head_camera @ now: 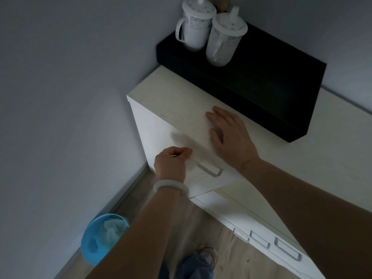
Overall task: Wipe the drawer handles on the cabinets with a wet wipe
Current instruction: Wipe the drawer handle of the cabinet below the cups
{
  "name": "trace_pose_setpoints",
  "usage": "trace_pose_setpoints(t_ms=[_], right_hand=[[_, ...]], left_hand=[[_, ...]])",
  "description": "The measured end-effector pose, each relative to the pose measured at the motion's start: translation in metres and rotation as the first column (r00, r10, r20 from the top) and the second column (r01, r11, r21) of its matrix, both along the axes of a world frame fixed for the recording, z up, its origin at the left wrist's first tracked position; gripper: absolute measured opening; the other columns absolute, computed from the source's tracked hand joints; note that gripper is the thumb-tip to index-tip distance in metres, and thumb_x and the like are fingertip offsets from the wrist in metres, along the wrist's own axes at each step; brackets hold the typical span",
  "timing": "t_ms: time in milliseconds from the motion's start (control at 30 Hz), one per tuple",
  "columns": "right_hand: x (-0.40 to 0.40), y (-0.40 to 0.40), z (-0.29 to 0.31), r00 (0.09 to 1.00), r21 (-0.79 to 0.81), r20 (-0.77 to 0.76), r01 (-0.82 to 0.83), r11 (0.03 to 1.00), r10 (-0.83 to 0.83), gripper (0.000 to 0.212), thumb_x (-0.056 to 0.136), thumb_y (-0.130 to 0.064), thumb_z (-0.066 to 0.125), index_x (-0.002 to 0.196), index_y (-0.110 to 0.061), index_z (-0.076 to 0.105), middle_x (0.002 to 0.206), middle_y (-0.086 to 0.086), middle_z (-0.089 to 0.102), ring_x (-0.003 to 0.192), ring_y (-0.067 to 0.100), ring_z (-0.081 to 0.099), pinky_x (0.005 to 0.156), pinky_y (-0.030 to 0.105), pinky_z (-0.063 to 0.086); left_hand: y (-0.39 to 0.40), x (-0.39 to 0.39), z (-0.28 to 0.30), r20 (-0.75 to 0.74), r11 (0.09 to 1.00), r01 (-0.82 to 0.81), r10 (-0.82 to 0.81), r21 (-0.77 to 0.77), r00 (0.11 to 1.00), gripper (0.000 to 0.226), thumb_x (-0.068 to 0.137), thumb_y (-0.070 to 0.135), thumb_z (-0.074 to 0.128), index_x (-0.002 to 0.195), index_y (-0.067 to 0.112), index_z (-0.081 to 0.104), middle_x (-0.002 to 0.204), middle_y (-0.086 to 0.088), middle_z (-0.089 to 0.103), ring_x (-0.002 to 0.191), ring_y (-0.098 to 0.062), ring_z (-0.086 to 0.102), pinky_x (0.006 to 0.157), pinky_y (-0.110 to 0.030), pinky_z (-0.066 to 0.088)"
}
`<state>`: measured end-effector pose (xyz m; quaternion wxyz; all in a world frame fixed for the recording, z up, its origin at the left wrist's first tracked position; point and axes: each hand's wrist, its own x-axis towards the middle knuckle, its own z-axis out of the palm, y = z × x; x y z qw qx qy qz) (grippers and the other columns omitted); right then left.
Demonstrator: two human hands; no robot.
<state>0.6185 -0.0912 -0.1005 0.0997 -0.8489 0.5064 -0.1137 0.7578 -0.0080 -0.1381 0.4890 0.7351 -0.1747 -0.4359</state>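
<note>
Curling our left hand (171,162) beside the drawer handle (209,170), wipe unseen, right hand (227,133) flat on the cabinet top (171,101); we risk missing the handle's underside.

A home room: pale drawer cabinet (181,101), lidded mugs (207,31), wood floor (231,250).

Cabinet top (173,97): bare strip along the front edge, left of the right hand (229,135), which lies flat on it. Rear of the top blocked by a black box (261,81) carrying two lidded cups (209,33). Drawer front (161,137): left hand (173,162) curled against it, covering the left end of the handle (210,170); handle's right end exposed. Wall (70,97) close on the left. Floor below: blue bin (100,236) against the wall, beside the left forearm. Lower handles (285,248) unobstructed.
</note>
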Motion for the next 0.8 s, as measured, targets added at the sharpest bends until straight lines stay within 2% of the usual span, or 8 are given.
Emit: trace_pose_setpoints(t_ms=[100, 333, 433, 567, 800], right_hand=[[0.001, 0.001, 0.0, 1.0, 0.003, -0.001, 0.002, 1.0, -0.002, 0.048, 0.099, -0.031, 0.04, 0.147, -0.023, 0.038, 0.155, -0.003, 0.031, 0.141, 0.016, 0.026, 0.116, 0.03, 0.015], [0.001, 0.001, 0.0, 1.0, -0.001, -0.004, 0.002, 1.0, -0.002, 0.048, 0.099, -0.031, 0.04, 0.147, -0.023, 0.038, 0.154, -0.002, 0.032, 0.141, 0.015, 0.027, 0.115, 0.027, 0.014], [0.001, 0.001, -0.001, 1.0, 0.0, 0.001, 0.004, 1.0, -0.004, 0.048, 0.099, -0.031, 0.04, 0.147, -0.023, 0.038, 0.154, -0.002, 0.032, 0.141, 0.016, 0.027, 0.117, 0.032, 0.017], [0.0, 0.0, -0.001, 1.0, 0.007, -0.003, -0.005, 1.0, 0.005, 0.048, 0.1, -0.032, 0.039, 0.147, -0.024, 0.037, 0.155, -0.002, 0.031, 0.141, 0.017, 0.027, 0.118, 0.037, 0.021], [-0.001, -0.002, -0.005, 1.0, -0.007, 0.013, -0.004, 1.0, 0.004, 0.047, 0.1, -0.031, 0.041, 0.146, -0.023, 0.039, 0.154, -0.001, 0.033, 0.14, 0.018, 0.027, 0.117, 0.033, 0.018]], left_hand=[[0.007, -0.012, 0.001, -0.069, 0.996, -0.087, 0.086, -0.003, 0.994, 0.005, 0.076, 0.019, 0.079, 0.079, 0.02, 0.074, 0.077, 0.007, 0.072, 0.074, -0.012, 0.065, 0.07, -0.024, 0.053], [0.002, -0.006, 0.002, -0.151, 0.993, -0.118, 0.119, 0.013, 0.981, 0.011, 0.073, 0.016, 0.08, 0.073, 0.014, 0.069, 0.069, 0.006, 0.068, 0.067, -0.011, 0.061, 0.069, -0.026, 0.052], [0.008, -0.021, 0.001, -0.157, 0.994, -0.103, 0.108, 0.037, 0.982, 0.015, 0.075, 0.015, 0.078, 0.069, 0.016, 0.065, 0.066, 0.006, 0.066, 0.068, -0.013, 0.061, 0.069, -0.028, 0.053], [0.012, -0.03, 0.003, -0.153, 0.997, -0.061, 0.067, 0.041, 0.986, 0.012, 0.075, 0.014, 0.079, 0.073, 0.014, 0.067, 0.068, 0.006, 0.068, 0.065, -0.009, 0.061, 0.062, -0.019, 0.047], [0.012, -0.037, 0.003, -0.239, 0.992, -0.121, 0.127, 0.039, 0.963, 0.01, 0.073, 0.013, 0.08, 0.072, 0.018, 0.07, 0.069, 0.008, 0.069, 0.07, -0.008, 0.063, 0.07, -0.022, 0.051]])
